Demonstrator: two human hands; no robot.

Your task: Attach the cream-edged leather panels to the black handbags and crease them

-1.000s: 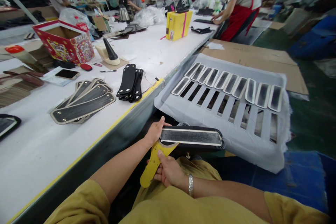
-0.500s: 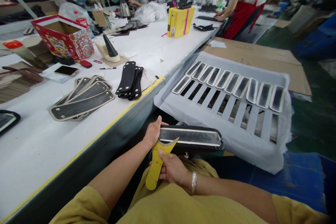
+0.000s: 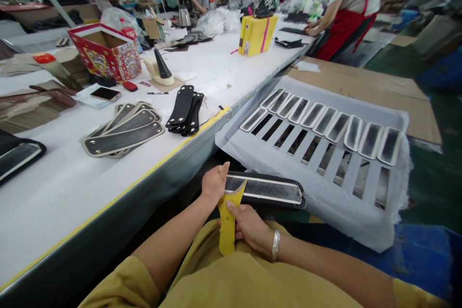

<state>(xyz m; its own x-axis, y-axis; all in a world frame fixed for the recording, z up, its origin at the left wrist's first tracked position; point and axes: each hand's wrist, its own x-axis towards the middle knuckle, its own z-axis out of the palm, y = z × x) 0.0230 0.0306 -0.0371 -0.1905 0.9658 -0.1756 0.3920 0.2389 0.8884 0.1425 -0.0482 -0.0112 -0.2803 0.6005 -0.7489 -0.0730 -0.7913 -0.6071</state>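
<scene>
My left hand (image 3: 214, 184) is closed at the left end of a long black panel (image 3: 269, 189), thumb up. The panel has a dark grey strip edged in white along its face and lies across my lap. My right hand (image 3: 251, 226) grips a flat yellow tool (image 3: 228, 231) by its handle, thumb on top. This tool flares at its upper end to a curved, pointed edge, which overlaps the panel's left part in view, close to my left hand. Whether that edge touches the panel I cannot tell.
Right of my lap, a pale-covered slotted rack (image 3: 281, 173) bears several white-edged pieces (image 3: 337, 127). On the white table (image 3: 144, 192) lie grey panels (image 3: 122, 139), black straps (image 3: 184, 110), a phone (image 3: 106, 94) and a red box (image 3: 108, 57). A co-worker (image 3: 346, 14) stands beyond.
The yellow tool has turned more upright, and its pointed edge is higher against the panel. My left fingers are curled in more tightly. The whole view has shifted slightly.
</scene>
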